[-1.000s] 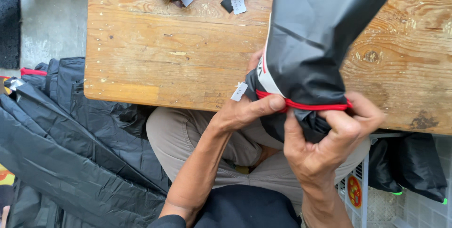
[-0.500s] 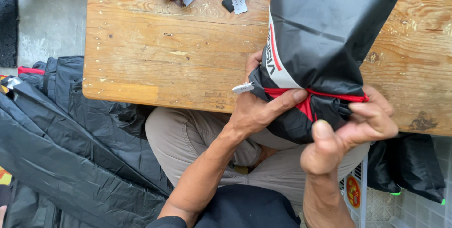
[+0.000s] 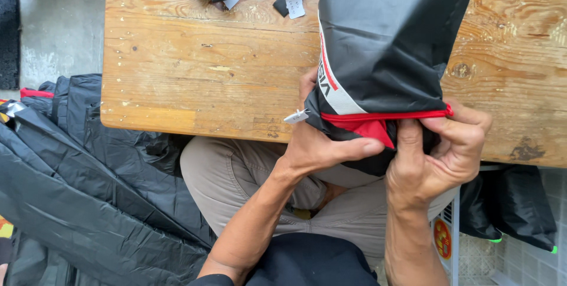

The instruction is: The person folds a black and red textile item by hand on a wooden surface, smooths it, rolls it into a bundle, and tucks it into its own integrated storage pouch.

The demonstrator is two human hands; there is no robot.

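Wooden table, black pouch top cropped, both hands gripping

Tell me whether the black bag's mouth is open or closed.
Being closed: the black bag's red-trimmed mouth is bunched between the left hand and right hand.

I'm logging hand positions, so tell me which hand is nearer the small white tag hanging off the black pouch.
Left. The left hand sits just below the white tag; the right hand is further off, across the black pouch.
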